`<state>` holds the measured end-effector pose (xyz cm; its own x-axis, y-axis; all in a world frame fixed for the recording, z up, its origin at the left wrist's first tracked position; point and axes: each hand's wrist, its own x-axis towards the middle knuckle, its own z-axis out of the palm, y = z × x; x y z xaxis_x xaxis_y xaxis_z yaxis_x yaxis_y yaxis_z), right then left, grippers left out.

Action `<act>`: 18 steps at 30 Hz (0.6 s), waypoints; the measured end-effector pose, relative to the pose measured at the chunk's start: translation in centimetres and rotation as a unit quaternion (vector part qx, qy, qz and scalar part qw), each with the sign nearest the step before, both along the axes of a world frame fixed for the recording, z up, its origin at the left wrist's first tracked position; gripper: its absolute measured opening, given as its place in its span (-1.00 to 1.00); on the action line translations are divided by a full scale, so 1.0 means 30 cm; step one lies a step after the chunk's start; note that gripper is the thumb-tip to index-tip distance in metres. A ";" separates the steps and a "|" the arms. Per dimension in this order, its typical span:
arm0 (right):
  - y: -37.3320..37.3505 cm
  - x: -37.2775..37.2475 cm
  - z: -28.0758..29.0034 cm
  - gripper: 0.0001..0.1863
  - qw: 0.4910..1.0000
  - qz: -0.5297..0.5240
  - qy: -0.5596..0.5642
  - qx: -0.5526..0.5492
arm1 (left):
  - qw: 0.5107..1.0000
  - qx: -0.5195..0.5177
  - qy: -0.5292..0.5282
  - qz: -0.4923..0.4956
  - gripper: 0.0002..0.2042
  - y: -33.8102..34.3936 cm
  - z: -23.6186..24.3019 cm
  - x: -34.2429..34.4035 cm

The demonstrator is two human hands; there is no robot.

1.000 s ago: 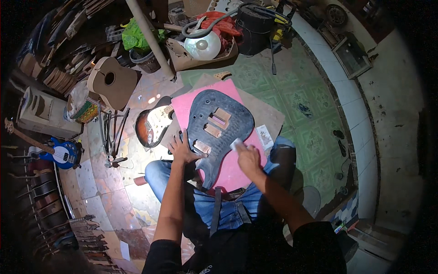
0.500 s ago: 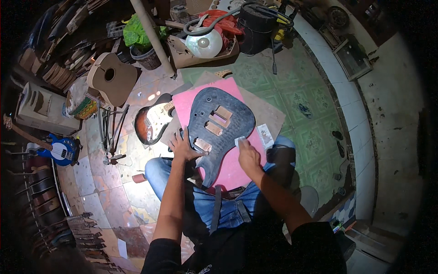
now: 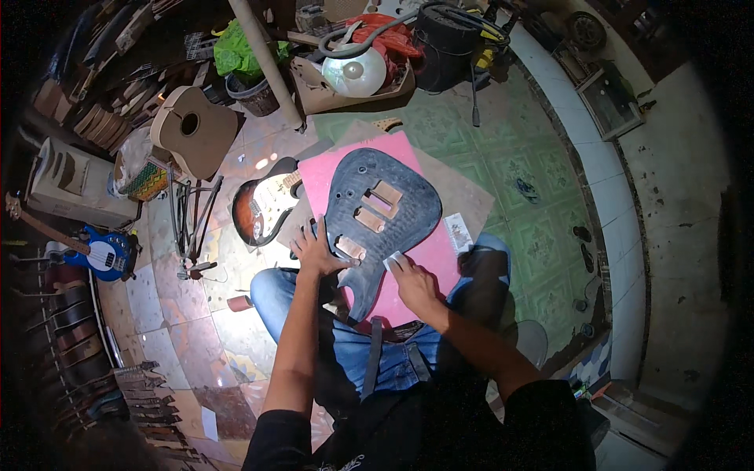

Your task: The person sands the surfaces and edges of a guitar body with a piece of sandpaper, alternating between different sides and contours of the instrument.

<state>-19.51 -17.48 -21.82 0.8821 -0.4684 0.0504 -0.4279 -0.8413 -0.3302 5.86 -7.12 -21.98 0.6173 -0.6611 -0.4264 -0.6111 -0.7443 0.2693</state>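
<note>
A dark grey electric guitar body (image 3: 412,202) with bare wood cavities lies flat over my lap on a pink board (image 3: 428,265). My left hand (image 3: 311,250) grips its left edge, thumb across the face beside the lowest cavity. In my right hand (image 3: 418,289) is a small pale folded piece, apparently sandpaper (image 3: 389,261), pressed between the fingers against the body's right edge at the waist. A white printed sheet (image 3: 457,233) rests on the pink board, right of the body.
A sunburst electric guitar (image 3: 255,208) lies left of the board. Beyond it are a metal stand (image 3: 188,228), an acoustic guitar body (image 3: 192,129) and a blue bass (image 3: 108,255). A pole (image 3: 267,67), a cardboard box (image 3: 314,90) and a black bucket (image 3: 444,51) stand ahead.
My right hand has slid left and toward me along the guitar body's right edge, with the sandpaper in it. My left hand keeps its hold.
</note>
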 end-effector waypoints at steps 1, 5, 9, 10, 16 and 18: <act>-0.009 0.008 0.040 -0.57 0.999 -0.007 0.024 0.021 | 1.000 0.003 0.001 0.001 0.60 0.007 -0.002 0.001; -0.104 0.019 0.031 -0.68 0.995 -0.098 -0.006 -0.022 | 1.000 -0.004 -0.005 0.005 0.61 0.017 -0.006 0.004; -0.017 0.015 -0.052 -0.69 0.994 -0.095 0.044 0.013 | 1.000 0.000 -0.006 -0.007 0.61 -0.013 -0.008 -0.005; -0.015 0.021 -0.036 -0.69 0.995 -0.093 0.042 0.015 | 1.000 0.010 -0.008 -0.005 0.61 -0.001 -0.012 0.000; -0.139 0.001 -0.029 -0.70 0.990 -0.132 -0.035 -0.044 | 1.000 0.006 -0.003 0.002 0.60 -0.003 -0.015 0.010; -0.101 -0.002 -0.073 -0.71 0.989 -0.140 0.024 -0.027 | 1.000 0.004 -0.002 -0.004 0.61 -0.018 -0.008 -0.001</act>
<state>-19.59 -20.51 -24.02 0.7198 -0.6928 0.0431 -0.6611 -0.7032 -0.2616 5.82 -7.65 -22.23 0.6141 -0.6625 -0.4289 -0.6177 -0.7417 0.2612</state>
